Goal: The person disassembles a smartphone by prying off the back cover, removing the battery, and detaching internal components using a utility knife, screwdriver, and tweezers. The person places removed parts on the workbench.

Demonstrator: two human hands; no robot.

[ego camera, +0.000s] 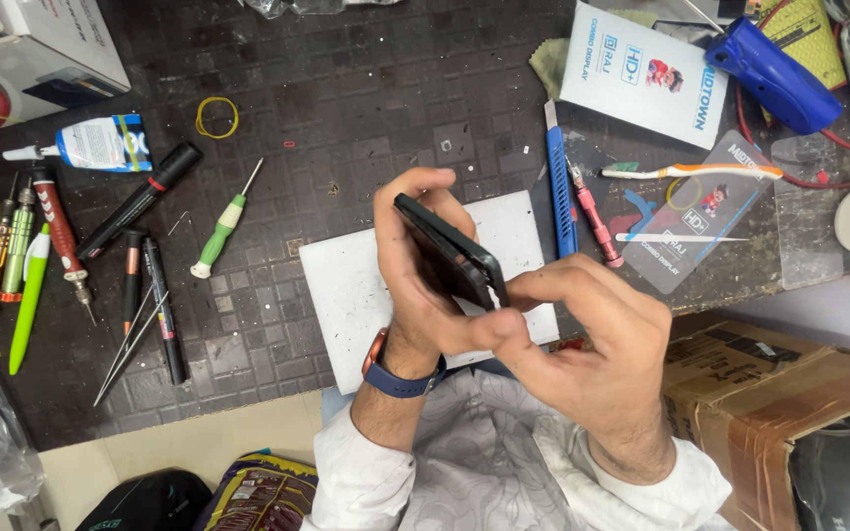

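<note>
My left hand (413, 265) grips a dark smartphone (450, 252), holding it on edge above a white work pad (346, 285) on the dark bench. A blue watch band sits on that wrist. My right hand (592, 344) comes in from the right, its thumb and forefinger pinching at the phone's lower right corner, where a small white piece shows. Both arms wear a pale patterned shirt.
Several screwdrivers, pens and tweezers (130, 344) lie at the left, with a glue tube (100, 145) and a yellow rubber band (216, 117). A blue utility knife (560, 192), toothbrush (691, 171), white box (641, 74) and blue tool (774, 77) lie at the right. A cardboard box (779, 403) stands below the bench edge.
</note>
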